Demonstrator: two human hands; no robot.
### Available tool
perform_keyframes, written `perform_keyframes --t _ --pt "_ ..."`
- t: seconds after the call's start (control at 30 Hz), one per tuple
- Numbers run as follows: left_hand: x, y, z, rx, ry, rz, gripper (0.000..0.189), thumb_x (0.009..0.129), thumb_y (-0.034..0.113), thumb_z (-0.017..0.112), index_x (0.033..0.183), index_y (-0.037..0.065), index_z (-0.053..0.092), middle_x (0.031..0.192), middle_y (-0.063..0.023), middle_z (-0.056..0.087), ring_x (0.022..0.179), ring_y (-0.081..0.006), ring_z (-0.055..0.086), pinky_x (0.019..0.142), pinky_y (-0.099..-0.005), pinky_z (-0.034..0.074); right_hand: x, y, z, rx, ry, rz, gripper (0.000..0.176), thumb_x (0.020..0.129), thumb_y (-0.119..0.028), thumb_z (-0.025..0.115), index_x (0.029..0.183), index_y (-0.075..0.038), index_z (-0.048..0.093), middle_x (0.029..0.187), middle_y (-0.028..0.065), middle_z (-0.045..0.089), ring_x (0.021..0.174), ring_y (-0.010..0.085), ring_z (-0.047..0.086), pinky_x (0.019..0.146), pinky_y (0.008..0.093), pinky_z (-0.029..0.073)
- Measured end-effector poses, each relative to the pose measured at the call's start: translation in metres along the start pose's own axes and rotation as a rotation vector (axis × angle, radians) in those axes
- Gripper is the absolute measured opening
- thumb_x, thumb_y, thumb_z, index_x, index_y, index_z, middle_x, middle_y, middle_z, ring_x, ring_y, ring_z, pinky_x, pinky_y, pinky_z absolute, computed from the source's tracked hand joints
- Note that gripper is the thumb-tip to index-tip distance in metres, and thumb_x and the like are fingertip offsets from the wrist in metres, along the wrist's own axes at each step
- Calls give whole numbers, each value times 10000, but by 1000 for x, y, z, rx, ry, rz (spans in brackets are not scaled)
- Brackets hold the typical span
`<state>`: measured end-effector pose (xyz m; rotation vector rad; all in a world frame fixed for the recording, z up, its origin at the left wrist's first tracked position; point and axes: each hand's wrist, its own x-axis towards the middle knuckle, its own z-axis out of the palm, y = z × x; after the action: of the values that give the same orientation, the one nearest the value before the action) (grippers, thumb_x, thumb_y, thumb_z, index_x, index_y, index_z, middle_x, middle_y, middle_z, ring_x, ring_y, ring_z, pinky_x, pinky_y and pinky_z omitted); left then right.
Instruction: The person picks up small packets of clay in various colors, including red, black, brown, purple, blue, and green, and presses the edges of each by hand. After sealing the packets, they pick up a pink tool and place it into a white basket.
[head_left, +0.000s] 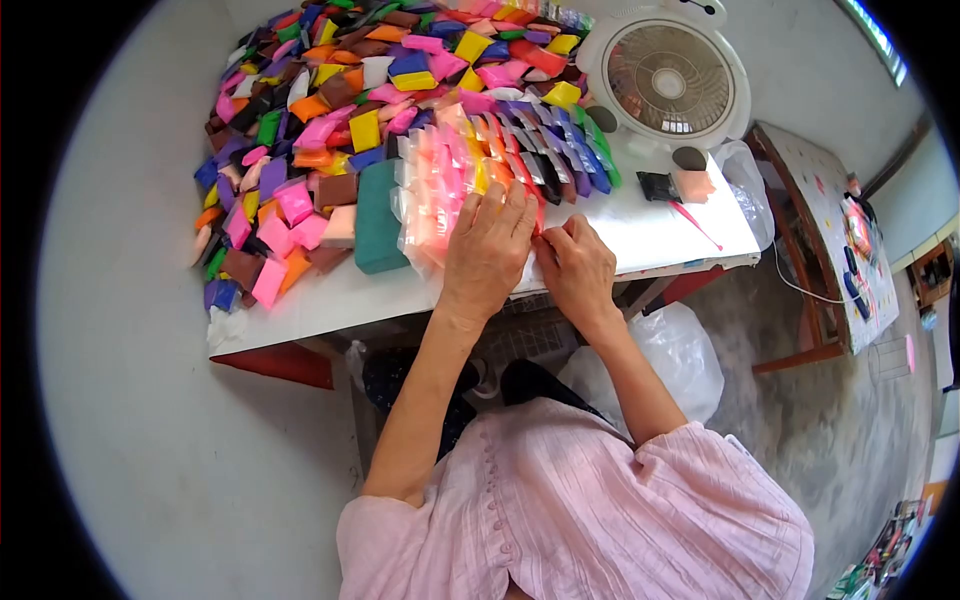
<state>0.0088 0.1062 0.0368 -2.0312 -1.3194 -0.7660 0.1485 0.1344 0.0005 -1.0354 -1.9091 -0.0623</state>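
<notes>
Rows of clear plastic packets [440, 190], filled with soft blocks from pale pink through orange and red to black, blue and green, overlap at the table's front. My left hand [488, 245] lies over the orange and red packets with its fingers stretched out. Close beside it, my right hand [580, 262] is closed, its thumb and fingertips together by the edge of a red packet [538, 215]. Whatever is in that pinch is hidden by the fingers. A dark green block [380, 218] stands against the left end of the rows.
A large heap of coloured packets [330, 130] covers the table's left and back. The white fan [668, 85] stands at the back right. Near it lie a black packet [658, 186] and a peach one [694, 186]. A plastic bag [672, 360] sits under the white table [725, 240].
</notes>
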Motion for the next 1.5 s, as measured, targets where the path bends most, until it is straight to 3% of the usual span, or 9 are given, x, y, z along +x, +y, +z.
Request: perform_keyframes --t 0.33,0.43,0.6,0.97,1.1,1.17,1.27,1.37,1.5 --pt "-17 10 -22 -113 -3 -54 401 831 118 587 1219 17 587 1285 -145 539 1159 -293 505 984 -399 404 -4 1 -1 122 10 115 135 744 -100 714 847 -50 643 800 104 550 694 282 598 595 385 476" --pt "-33 16 -33 -226 47 -121 504 745 5 624 1246 53 594 1320 -102 540 1129 -303 505 947 -395 414 -5 2 -1 165 56 105 127 752 -50 696 863 -43 633 797 110 547 655 277 601 586 387 480" --pt "-50 10 -51 -258 181 -266 450 715 -44 610 1156 38 645 1226 -111 606 1058 -304 542 923 -392 444 -6 -1 -4 191 81 71 81 801 -8 658 872 -19 621 808 123 551 617 267 601 551 367 492" --pt "-86 -65 -83 -38 340 -527 326 762 -22 608 1086 1 635 1114 -144 628 1002 -328 569 900 -415 448 -7 -3 -3 121 55 41 76 815 -2 658 884 -11 626 808 110 556 581 224 582 528 337 467" --pt "-106 -128 -103 26 574 -860 229 841 26 578 1065 0 619 1000 -156 631 944 -336 573 869 -412 438 -7 -5 -3 97 58 25 75 817 -10 659 885 -12 628 809 104 557 565 215 566 530 344 453" --pt "-114 -165 -114 195 400 -987 234 835 62 588 1058 -2 623 937 -143 629 951 -330 571 885 -403 425 -6 -5 -3 100 55 24 77 816 -15 662 885 -15 628 804 103 551 586 224 565 543 357 449" --pt "-126 -220 -113 349 15 -751 262 802 83 614 1051 1 629 1026 -128 618 1056 -316 534 938 -402 401 -8 -3 0 81 49 16 80 815 -19 665 885 -17 627 804 106 550 605 236 567 551 363 446" --pt "-125 -247 -104 433 -130 -525 294 755 109 649 1031 7 638 1208 -142 547 1215 -332 434 1006 -464 356 -8 -2 0 67 60 -5 73 819 -16 663 881 -13 624 800 104 547 597 233 560 540 351 444" --pt "-126 -268 -95 498 -269 -593 395 699 141 700 1058 -4 620 1375 -168 409 1334 -362 306 1051 -541 293 -8 -4 0 53 67 -4 76 819 -17 661 882 -16 619 799 108 545 613 248 559 545 361 443"
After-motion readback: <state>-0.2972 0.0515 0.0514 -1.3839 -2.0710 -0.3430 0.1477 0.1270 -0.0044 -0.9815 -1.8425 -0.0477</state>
